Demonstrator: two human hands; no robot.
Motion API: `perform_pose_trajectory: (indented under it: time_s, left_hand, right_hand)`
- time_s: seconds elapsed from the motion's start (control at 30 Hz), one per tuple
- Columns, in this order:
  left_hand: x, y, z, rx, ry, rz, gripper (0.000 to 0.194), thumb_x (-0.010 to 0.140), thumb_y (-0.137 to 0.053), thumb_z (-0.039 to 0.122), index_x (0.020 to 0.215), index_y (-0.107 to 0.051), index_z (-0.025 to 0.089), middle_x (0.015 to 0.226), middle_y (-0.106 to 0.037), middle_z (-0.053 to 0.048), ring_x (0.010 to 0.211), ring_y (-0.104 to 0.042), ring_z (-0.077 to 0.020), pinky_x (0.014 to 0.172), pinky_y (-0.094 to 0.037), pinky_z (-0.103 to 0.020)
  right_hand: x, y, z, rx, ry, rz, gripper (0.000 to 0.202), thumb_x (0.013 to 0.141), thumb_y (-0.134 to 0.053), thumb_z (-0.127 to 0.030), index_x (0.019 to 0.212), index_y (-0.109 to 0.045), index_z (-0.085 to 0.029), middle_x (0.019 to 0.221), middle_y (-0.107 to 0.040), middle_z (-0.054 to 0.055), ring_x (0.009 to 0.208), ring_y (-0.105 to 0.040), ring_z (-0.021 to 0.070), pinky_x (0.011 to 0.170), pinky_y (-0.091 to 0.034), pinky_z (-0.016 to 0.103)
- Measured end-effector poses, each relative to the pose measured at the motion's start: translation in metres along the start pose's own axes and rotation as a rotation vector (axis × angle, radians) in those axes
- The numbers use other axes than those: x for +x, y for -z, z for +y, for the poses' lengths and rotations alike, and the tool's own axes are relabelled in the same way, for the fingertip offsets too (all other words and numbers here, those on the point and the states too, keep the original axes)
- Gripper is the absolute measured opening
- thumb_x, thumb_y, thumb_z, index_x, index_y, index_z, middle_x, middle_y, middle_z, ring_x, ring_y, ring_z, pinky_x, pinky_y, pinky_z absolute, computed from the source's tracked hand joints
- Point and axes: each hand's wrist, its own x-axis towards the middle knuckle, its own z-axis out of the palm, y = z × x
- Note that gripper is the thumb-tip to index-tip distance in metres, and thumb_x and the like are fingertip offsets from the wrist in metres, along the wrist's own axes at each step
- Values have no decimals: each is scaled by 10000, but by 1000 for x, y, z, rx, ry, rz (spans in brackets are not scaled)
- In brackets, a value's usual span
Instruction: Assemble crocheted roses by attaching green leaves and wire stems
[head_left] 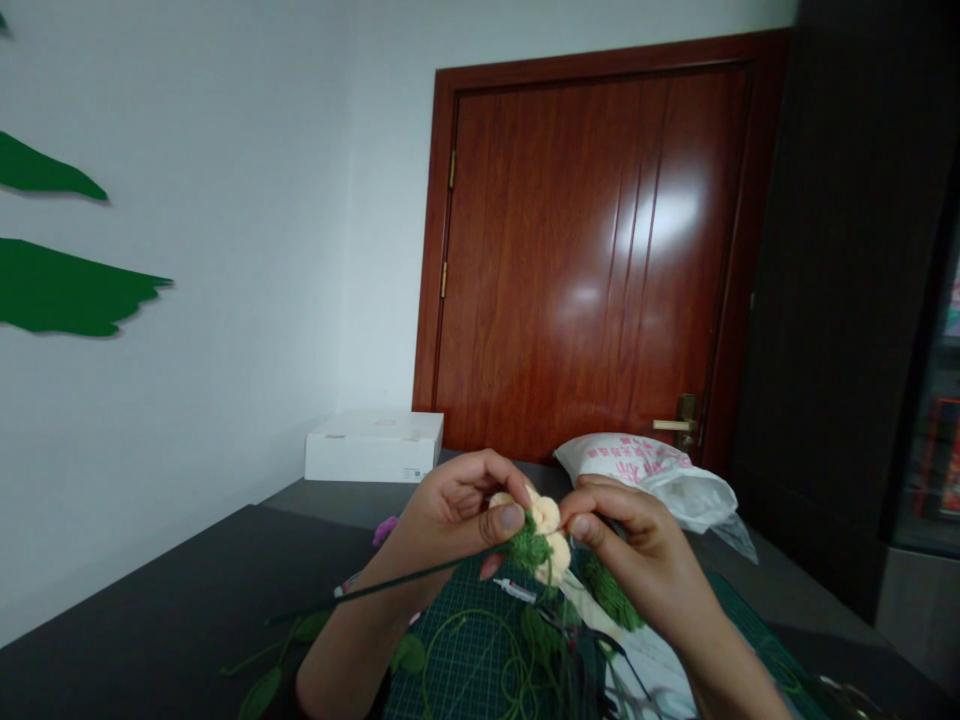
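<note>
A cream yarn flower (553, 556) with a green base and a long dark green stem (409, 580) is held up over the table. My left hand (469, 505) is closed on it, thumb against the green base, and the stem runs down to the left. Close by on the right, my right hand (630, 530) pinches thumb and forefinger together at the edge of a petal. Whatever lies between those fingertips is too small to make out. Beneath the hands is a green cutting mat (457, 650) with loose green yarn (517, 670) and a small white tube (516, 590).
A white box (375, 447) stands at the back left of the dark table (187, 600). At the back right lies a white plastic bag (637, 460) with pink print. A green yarn bundle (611, 592) and a purple flower (385, 530) lie near my hands. Behind is a wooden door (585, 250).
</note>
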Motion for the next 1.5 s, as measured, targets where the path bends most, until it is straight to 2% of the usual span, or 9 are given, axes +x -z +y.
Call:
perform_pose_trajectory:
  time_s: [0.43,0.67,0.87,1.0,1.13,1.2,1.3,1.43,1.5]
  left_hand:
    - [-1,-2,0,-106,22,-53,187,811,-728,286,857,-609,149,789,-558,-18,594,-512,-77,378,-392,-101]
    - [0,0,3,-36,2,-9,154,830,-710,260,877,-616,148,805,-572,-19,600,-516,-71,402,-402,-110]
    - [2,4,-2,68,-45,47,169,836,-706,275,889,-607,148,809,-582,-12,524,-467,-43,389,-391,-127]
    - [5,4,-7,103,-70,81,201,822,-717,296,880,-598,146,790,-581,-8,493,-466,-41,378,-374,-141]
    - [6,3,-10,173,-51,117,192,832,-700,303,888,-606,146,761,-572,-2,517,-467,-51,418,-394,-151]
    - [7,3,-12,205,-54,153,188,835,-694,302,897,-603,150,742,-565,7,505,-463,-50,411,-385,-148]
    - [9,2,-15,238,-54,191,189,841,-685,306,903,-596,151,715,-560,19,470,-458,-45,396,-377,-150]
    - [12,-3,-19,229,-52,219,194,838,-682,313,901,-596,151,715,-556,28,437,-449,-35,382,-371,-151]
    - [12,-5,-19,198,-40,227,193,831,-690,306,889,-590,152,720,-557,30,430,-442,-30,374,-365,-148]
  right_hand:
    - [1,-1,0,64,7,-31,394,928,-559,-483,674,-667,-201,592,-573,-14,568,-537,139,528,-393,253]
    - [3,-4,-14,-129,43,17,349,927,-582,-379,639,-625,-188,567,-630,-10,526,-566,125,511,-415,229]
    - [-2,3,4,-10,-119,31,154,879,-637,-346,932,-646,-201,709,-652,-2,617,-620,152,556,-473,247]
    - [-3,4,10,-113,-175,104,140,897,-593,-252,768,-602,-199,625,-582,-27,553,-560,132,507,-415,233]
    - [-2,-8,-2,-253,-28,139,146,901,-580,-150,768,-608,-203,708,-605,-9,659,-580,146,596,-438,256]
    - [-2,-11,-8,-339,49,170,105,903,-581,-119,895,-639,-207,860,-630,25,779,-599,165,666,-461,277]
    - [-2,-11,-12,-472,168,213,245,891,-610,-108,1101,-636,-230,1068,-591,72,942,-580,204,756,-475,324]
    - [-4,-11,-8,-548,306,69,177,891,-640,-138,1039,-656,-233,1006,-604,60,914,-561,216,765,-462,358]
    - [-4,-14,-5,-547,343,56,100,908,-620,-140,982,-648,-201,958,-620,64,877,-558,211,738,-455,355]
